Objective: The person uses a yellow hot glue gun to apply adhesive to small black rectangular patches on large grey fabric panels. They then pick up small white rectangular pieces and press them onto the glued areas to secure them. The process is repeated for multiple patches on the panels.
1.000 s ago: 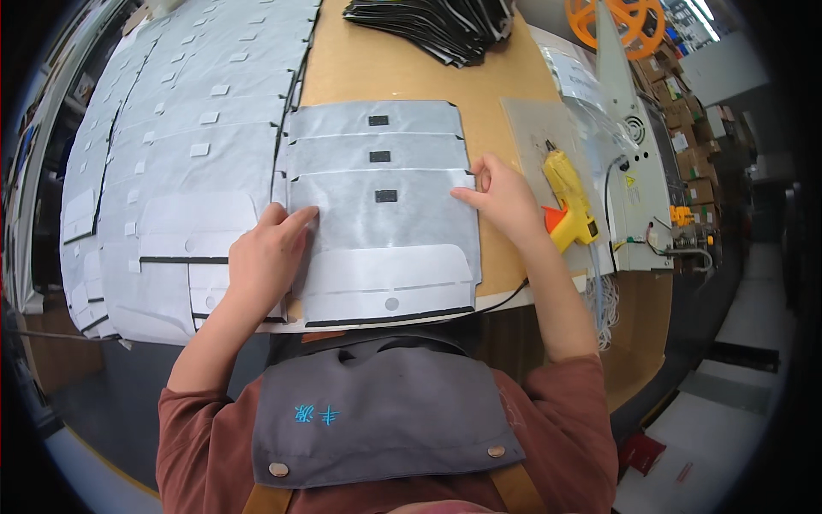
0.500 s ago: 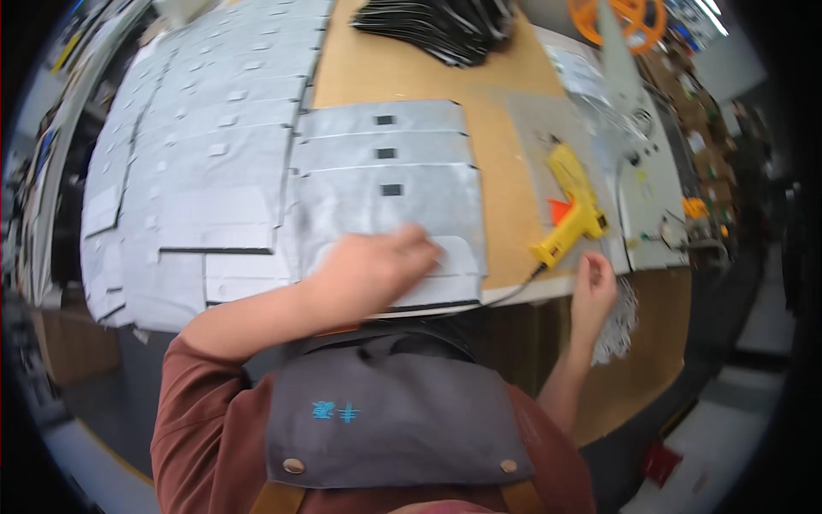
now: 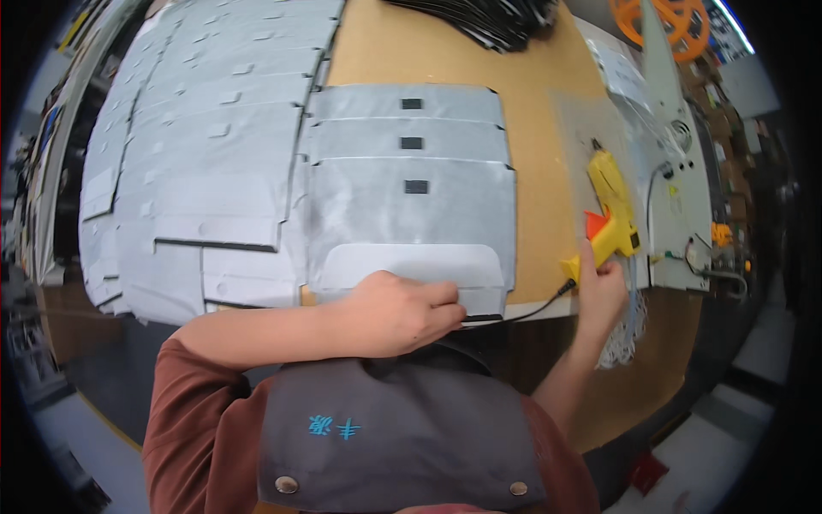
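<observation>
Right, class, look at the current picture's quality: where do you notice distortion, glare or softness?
Head view: black corners and the bowed rack at left show fisheye distortion; head view: the strip light looks blown out, with soft sheen on the front grey sheet; head view: the glue gun looks fairly crisp, the far-right boxes softer.

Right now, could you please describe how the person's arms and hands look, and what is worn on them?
The left sleeve and right sleeve are loose, reddish-brown cloth, ending near the elbows. Beyond them everything is bare: no glove or watch shows on the left hand or right hand.
</observation>
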`<action>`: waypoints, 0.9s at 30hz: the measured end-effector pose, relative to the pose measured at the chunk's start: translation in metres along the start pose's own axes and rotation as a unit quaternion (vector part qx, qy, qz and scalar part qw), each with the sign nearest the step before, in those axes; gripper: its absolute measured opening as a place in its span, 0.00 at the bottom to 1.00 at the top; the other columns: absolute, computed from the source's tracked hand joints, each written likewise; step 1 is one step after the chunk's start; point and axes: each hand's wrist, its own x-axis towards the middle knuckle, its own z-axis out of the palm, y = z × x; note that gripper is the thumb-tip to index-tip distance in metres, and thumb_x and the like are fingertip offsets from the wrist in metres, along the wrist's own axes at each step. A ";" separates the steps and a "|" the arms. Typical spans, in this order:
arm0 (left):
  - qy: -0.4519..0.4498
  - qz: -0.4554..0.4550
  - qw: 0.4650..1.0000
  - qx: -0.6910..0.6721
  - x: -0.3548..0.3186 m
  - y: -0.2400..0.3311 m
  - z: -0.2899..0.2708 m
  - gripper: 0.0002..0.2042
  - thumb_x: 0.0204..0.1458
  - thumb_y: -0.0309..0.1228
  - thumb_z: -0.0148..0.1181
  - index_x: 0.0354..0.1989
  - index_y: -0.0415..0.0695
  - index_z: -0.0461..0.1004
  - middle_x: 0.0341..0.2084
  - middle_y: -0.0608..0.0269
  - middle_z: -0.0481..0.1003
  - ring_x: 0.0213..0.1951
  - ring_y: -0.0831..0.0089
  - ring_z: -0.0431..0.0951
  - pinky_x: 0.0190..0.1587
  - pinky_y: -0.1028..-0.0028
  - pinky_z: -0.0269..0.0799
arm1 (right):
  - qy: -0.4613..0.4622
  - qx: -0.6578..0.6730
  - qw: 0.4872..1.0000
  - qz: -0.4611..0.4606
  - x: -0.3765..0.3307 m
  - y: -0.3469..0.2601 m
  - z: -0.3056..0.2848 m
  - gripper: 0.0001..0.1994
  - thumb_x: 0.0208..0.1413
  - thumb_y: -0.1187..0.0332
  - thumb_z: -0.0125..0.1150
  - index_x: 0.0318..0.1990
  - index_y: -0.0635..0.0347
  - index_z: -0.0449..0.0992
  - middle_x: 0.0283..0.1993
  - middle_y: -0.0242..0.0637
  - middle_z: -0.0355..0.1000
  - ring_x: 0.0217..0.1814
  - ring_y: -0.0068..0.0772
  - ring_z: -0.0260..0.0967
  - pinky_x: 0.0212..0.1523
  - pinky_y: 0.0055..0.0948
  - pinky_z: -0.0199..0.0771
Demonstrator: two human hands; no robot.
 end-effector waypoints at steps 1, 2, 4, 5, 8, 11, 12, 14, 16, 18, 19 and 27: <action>0.002 0.003 1.000 -0.007 0.003 -0.001 -0.002 0.06 0.55 0.33 0.57 0.37 0.46 0.74 0.29 0.67 0.69 0.22 0.72 0.75 0.20 0.70 0.70 | -0.009 0.013 1.000 0.008 0.001 -0.006 -0.001 0.31 0.47 0.38 0.64 0.34 0.65 0.78 0.33 0.51 0.77 0.39 0.54 0.75 0.41 0.44 0.72; 0.003 0.011 1.000 -0.014 0.009 -0.002 -0.004 0.05 0.55 0.33 0.56 0.34 0.45 0.73 0.27 0.66 0.67 0.22 0.71 0.75 0.20 0.69 0.70 | -0.014 0.026 0.999 0.019 0.001 -0.012 -0.003 0.32 0.47 0.39 0.65 0.36 0.66 0.78 0.35 0.52 0.78 0.40 0.54 0.75 0.43 0.43 0.72; -0.013 0.031 0.999 0.006 0.026 -0.004 -0.005 0.06 0.55 0.32 0.55 0.37 0.45 0.74 0.29 0.66 0.70 0.23 0.70 0.77 0.21 0.68 0.71 | -0.024 0.052 0.998 0.025 0.004 -0.017 -0.004 0.31 0.48 0.40 0.65 0.38 0.67 0.79 0.37 0.53 0.78 0.43 0.54 0.76 0.45 0.42 0.72; -0.022 0.039 0.999 0.021 0.039 -0.005 -0.004 0.07 0.55 0.31 0.54 0.39 0.44 0.75 0.30 0.66 0.71 0.24 0.69 0.77 0.21 0.68 0.72 | -0.026 0.065 0.997 0.022 0.007 -0.013 -0.002 0.31 0.48 0.42 0.65 0.39 0.67 0.79 0.38 0.54 0.78 0.43 0.54 0.76 0.45 0.42 0.72; -0.050 0.058 0.995 0.057 0.078 -0.018 0.015 0.13 0.56 0.32 0.55 0.49 0.45 0.75 0.42 0.67 0.76 0.26 0.67 0.79 0.24 0.68 0.74 | -0.031 0.058 0.998 0.019 0.018 -0.006 0.007 0.29 0.48 0.45 0.65 0.40 0.69 0.79 0.36 0.53 0.78 0.41 0.50 0.77 0.44 0.40 0.73; -0.039 0.073 0.992 0.094 0.123 -0.024 0.042 0.17 0.56 0.30 0.52 0.53 0.45 0.73 0.52 0.66 0.73 0.26 0.65 0.80 0.25 0.68 0.75 | -0.059 0.164 0.984 0.037 0.031 0.009 0.006 0.29 0.46 0.48 0.65 0.40 0.71 0.78 0.38 0.56 0.77 0.43 0.54 0.76 0.46 0.42 0.73; -0.041 0.075 0.990 0.117 0.137 -0.024 0.048 0.18 0.55 0.30 0.51 0.55 0.45 0.72 0.55 0.65 0.72 0.26 0.65 0.80 0.25 0.68 0.75 | -0.073 0.223 0.971 0.042 0.033 0.015 0.006 0.29 0.45 0.48 0.65 0.41 0.71 0.78 0.39 0.58 0.77 0.45 0.57 0.75 0.48 0.43 0.72; -0.046 0.064 0.984 0.160 0.156 -0.026 0.060 0.20 0.55 0.29 0.50 0.57 0.46 0.71 0.59 0.65 0.69 0.26 0.66 0.80 0.25 0.68 0.76 | -0.055 0.304 0.950 0.046 0.034 0.026 0.016 0.25 0.47 0.53 0.66 0.41 0.72 0.77 0.37 0.51 0.78 0.40 0.46 0.77 0.44 0.39 0.74; -0.049 0.041 0.977 0.202 0.167 -0.027 0.068 0.21 0.54 0.29 0.50 0.58 0.46 0.69 0.61 0.65 0.67 0.26 0.66 0.81 0.25 0.69 0.76 | -0.064 0.388 0.917 0.063 0.031 0.030 0.019 0.23 0.49 0.56 0.66 0.42 0.71 0.76 0.36 0.45 0.77 0.35 0.40 0.77 0.40 0.38 0.76; -0.053 0.055 0.974 0.212 0.170 -0.030 0.073 0.21 0.54 0.29 0.50 0.59 0.46 0.69 0.61 0.65 0.67 0.26 0.67 0.81 0.26 0.68 0.76 | -0.076 0.509 0.854 0.071 0.025 0.028 0.013 0.20 0.51 0.60 0.65 0.44 0.68 0.74 0.34 0.39 0.75 0.32 0.34 0.74 0.36 0.36 0.76; -0.058 0.060 0.972 0.220 0.170 -0.032 0.074 0.21 0.54 0.29 0.50 0.59 0.45 0.69 0.61 0.65 0.67 0.26 0.67 0.81 0.26 0.68 0.77 | -0.083 0.568 0.815 0.076 0.021 0.027 0.010 0.19 0.51 0.62 0.65 0.45 0.67 0.73 0.33 0.37 0.73 0.30 0.31 0.73 0.34 0.34 0.77; -0.072 0.038 0.975 0.209 0.171 -0.028 0.069 0.19 0.57 0.29 0.47 0.58 0.45 0.68 0.61 0.63 0.67 0.26 0.64 0.81 0.24 0.66 0.76 | 0.004 0.725 0.682 -0.099 0.032 0.101 -0.090 0.25 0.57 0.62 0.56 0.60 0.62 0.61 0.47 0.43 0.71 0.36 0.31 0.74 0.32 0.29 0.76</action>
